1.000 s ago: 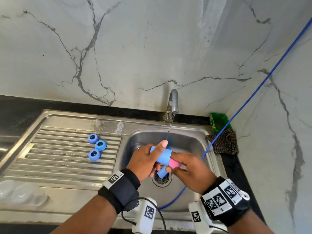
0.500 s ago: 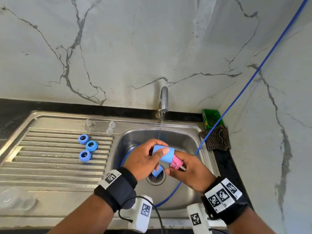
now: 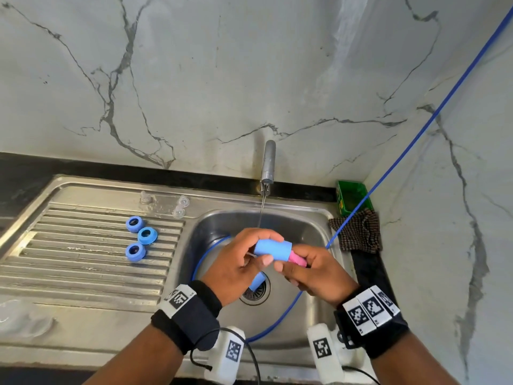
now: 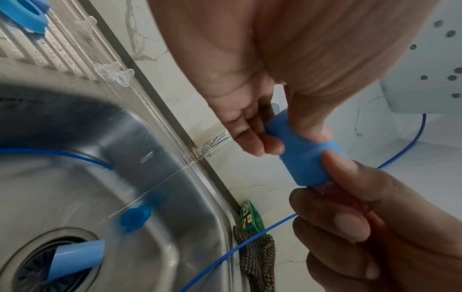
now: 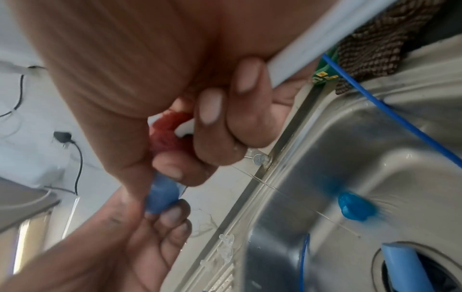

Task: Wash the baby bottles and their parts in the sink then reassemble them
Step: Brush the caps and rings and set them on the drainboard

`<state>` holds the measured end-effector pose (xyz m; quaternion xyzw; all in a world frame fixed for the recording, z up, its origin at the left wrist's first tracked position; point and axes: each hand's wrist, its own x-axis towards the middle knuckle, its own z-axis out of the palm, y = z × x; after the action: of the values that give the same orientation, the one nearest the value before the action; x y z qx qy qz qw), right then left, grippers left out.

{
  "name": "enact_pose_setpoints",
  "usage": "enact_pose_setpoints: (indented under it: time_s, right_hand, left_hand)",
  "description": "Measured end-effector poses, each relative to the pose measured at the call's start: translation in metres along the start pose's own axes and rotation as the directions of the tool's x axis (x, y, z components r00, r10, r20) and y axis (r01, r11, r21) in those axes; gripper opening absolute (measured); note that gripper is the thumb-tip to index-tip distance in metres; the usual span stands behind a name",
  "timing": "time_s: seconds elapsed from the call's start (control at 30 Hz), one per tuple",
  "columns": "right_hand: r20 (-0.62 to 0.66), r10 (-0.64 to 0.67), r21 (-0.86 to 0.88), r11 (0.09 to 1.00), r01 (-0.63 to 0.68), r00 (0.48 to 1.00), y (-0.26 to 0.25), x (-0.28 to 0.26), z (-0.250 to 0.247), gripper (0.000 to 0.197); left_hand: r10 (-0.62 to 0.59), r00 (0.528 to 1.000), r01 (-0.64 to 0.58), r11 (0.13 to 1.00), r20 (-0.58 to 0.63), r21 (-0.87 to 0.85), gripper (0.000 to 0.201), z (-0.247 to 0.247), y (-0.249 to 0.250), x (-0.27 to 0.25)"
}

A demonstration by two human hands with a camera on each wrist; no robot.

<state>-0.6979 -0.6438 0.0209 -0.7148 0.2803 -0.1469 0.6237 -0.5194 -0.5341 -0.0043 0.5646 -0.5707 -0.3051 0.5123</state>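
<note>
Three blue collar rings [image 3: 140, 238] lying on the ribbed drainboard [image 3: 83, 262], left of frame. At centre, above the sink [image 3: 319, 226], left hand [image 3: 238, 269] gripping a blue bottle [image 3: 273, 249], fingers curled round it. Just right, right hand [image 3: 313, 273] clenched on a pink brush [image 3: 297, 259] entering the bottle's mouth.

Blue bottle [image 3: 273, 250] sideways above sink basin [image 3: 311, 234], pink brush [image 3: 297, 259] inside.
</note>
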Motion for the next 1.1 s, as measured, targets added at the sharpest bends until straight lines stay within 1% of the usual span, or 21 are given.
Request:
enact_pose_setpoints:
  time_s: [0.07, 0.13, 0.17, 0.27, 0.33, 0.37, 0.4, 0.47, 0.53, 0.57, 0.63, 0.67, 0.73, 0.8, 0.83, 0.87, 0.93, 0.97, 1.03, 1.07, 1.1]
  right_hand:
    - [0.01, -0.046, -0.052, 0.998, 0.046, 0.999, 0.003, 0.0, 0.002, 0.031]
    - [-0.02, -0.109, -0.122, 0.987, 0.105, 0.994, 0.003, 0.0, 0.007, 0.043]
    - [-0.037, -0.144, -0.161, 0.977, 0.137, 0.989, 0.002, 0.0, 0.008, 0.042]
    - [-0.031, -0.198, -0.229, 0.956, 0.185, 0.98, -0.005, -0.001, 0.012, 0.019]
    - [-0.005, -0.169, -0.248, 0.955, 0.162, 0.986, -0.006, -0.002, 0.014, 0.037]
    - [-0.01, -0.136, -0.243, 0.961, 0.13, 0.991, -0.005, -0.002, 0.015, 0.04]
    - [-0.021, -0.101, -0.213, 0.973, 0.094, 0.995, -0.006, -0.002, 0.017, 0.037]
    - [-0.046, -0.051, -0.081, 0.996, 0.047, 0.998, -0.005, -0.003, 0.021, 0.028]
    - [-0.081, 0.048, 0.028, 0.999, -0.046, 0.996, -0.005, -0.003, 0.021, 0.027]
    - [-0.085, 0.081, 0.042, 0.996, -0.077, 0.993, -0.003, -0.004, 0.019, 0.035]
    - [-0.063, 0.07, 0.019, 0.997, -0.069, 0.996, 0.001, -0.006, 0.017, 0.046]
    - [-0.043, 0.022, 0.002, 1.0, -0.021, 0.999, -0.003, -0.008, 0.02, 0.041]
    - [-0.02, -0.087, -0.029, 0.996, 0.086, 0.996, -0.008, -0.012, 0.024, 0.018]
    - [-0.063, -0.145, -0.12, 0.983, 0.136, 0.988, -0.008, -0.012, 0.022, 0.014]
    - [-0.091, -0.169, -0.211, 0.966, 0.147, 0.981, -0.005, -0.01, 0.019, 0.01]
    - [-0.099, -0.185, -0.293, 0.944, 0.149, 0.978, -0.005, -0.009, 0.015, 0.016]
    - [-0.07, -0.18, -0.373, 0.917, 0.142, 0.981, -0.002, -0.01, 0.008, 0.04]
    - [-0.066, -0.168, -0.347, 0.928, 0.136, 0.983, -0.001, -0.01, 0.007, 0.045]
    - [-0.075, -0.13, -0.239, 0.965, 0.109, 0.989, -0.005, -0.009, 0.006, 0.043]
    - [-0.084, -0.082, -0.157, 0.985, 0.068, 0.993, -0.007, -0.008, 0.006, 0.039]
    - [-0.089, -0.026, -0.066, 0.998, 0.02, 0.996, -0.007, -0.007, 0.006, 0.033]
  left_hand:
    - [-0.075, 0.997, 0.075, 0.995, 0.0, -0.063, 0.028, 0.0, 0.001, -0.002]
    - [-0.177, 0.984, 0.174, 0.98, -0.018, -0.095, 0.029, -0.001, 0.005, 0.0]
    - [-0.231, 0.973, 0.227, 0.968, -0.025, -0.104, 0.034, -0.002, 0.008, 0.002]
    - [-0.377, 0.926, 0.376, 0.908, 0.027, -0.185, 0.055, -0.006, 0.015, 0.005]
    - [-0.429, 0.901, 0.433, 0.881, 0.067, -0.188, 0.062, -0.006, 0.015, 0.005]
    - [-0.421, 0.905, 0.425, 0.889, 0.061, -0.17, 0.061, -0.007, 0.014, 0.004]
    - [-0.375, 0.926, 0.376, 0.916, 0.037, -0.139, 0.056, -0.008, 0.013, 0.002]
    - [-0.184, 0.983, 0.184, 0.982, 0.005, -0.038, 0.04, -0.012, 0.007, 0.0]
    - [-0.013, 0.996, 0.012, 1.0, 0.087, 0.006, 0.032, -0.014, 0.0, -0.003]
    - [0.016, 0.992, -0.018, 1.0, 0.128, 0.012, 0.034, -0.013, -0.002, -0.004]
    - [0.003, 0.99, -0.004, 1.0, 0.138, 0.013, 0.041, -0.012, -0.004, -0.007]
    - [-0.021, 0.991, 0.023, 1.0, 0.129, -0.013, 0.041, -0.012, -0.004, -0.008]
    - [-0.067, 0.991, 0.077, 0.994, 0.119, -0.075, 0.035, -0.012, -0.003, -0.006]
    - [-0.13, 0.982, 0.146, 0.982, 0.134, -0.117, 0.031, -0.014, 0.001, -0.001]
    - [-0.166, 0.974, 0.19, 0.97, 0.155, -0.152, 0.029, -0.015, 0.004, 0.001]
    - [-0.21, 0.961, 0.243, 0.952, 0.18, -0.188, 0.027, -0.015, 0.008, 0.003]
    - [-0.299, 0.928, 0.348, 0.909, 0.223, -0.23, 0.031, -0.013, 0.016, 0.005]
    - [-0.329, 0.914, 0.381, 0.898, 0.238, -0.221, 0.037, -0.012, 0.018, 0.007]
    - [-0.358, 0.905, 0.4, 0.9, 0.231, -0.172, 0.045, -0.01, 0.018, 0.01]
    - [-0.344, 0.919, 0.374, 0.915, 0.195, -0.15, 0.041, -0.01, 0.016, 0.011]
    - [-0.29, 0.946, 0.309, 0.943, 0.146, -0.128, 0.034, -0.01, 0.013, 0.012]
